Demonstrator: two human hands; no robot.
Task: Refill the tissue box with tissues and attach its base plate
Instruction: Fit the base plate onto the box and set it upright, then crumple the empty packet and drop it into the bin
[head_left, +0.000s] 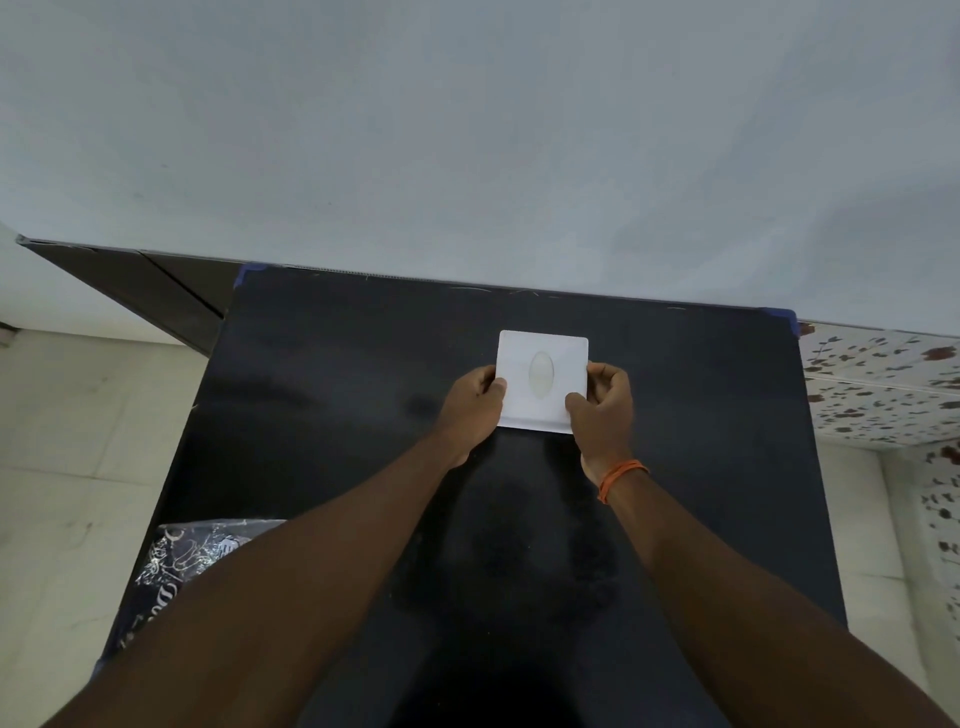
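Observation:
A white square tissue box (542, 348) with an oval slot in its top face sits toward the far side of the black table (322, 415). My left hand (470, 402) grips the box's left edge, thumb on top. On the opposite edge my right hand (602, 405) holds it, thumb near the front corner. An orange band circles my right wrist. Loose tissues and a separate base plate are not visible.
A pale wall rises right behind the table's far edge. Dark patterned cloth (182, 561) shows at the table's front left, under my left forearm. Blue tape marks the table's far corners. Tiled floor lies on both sides, with speckled tiles at the right.

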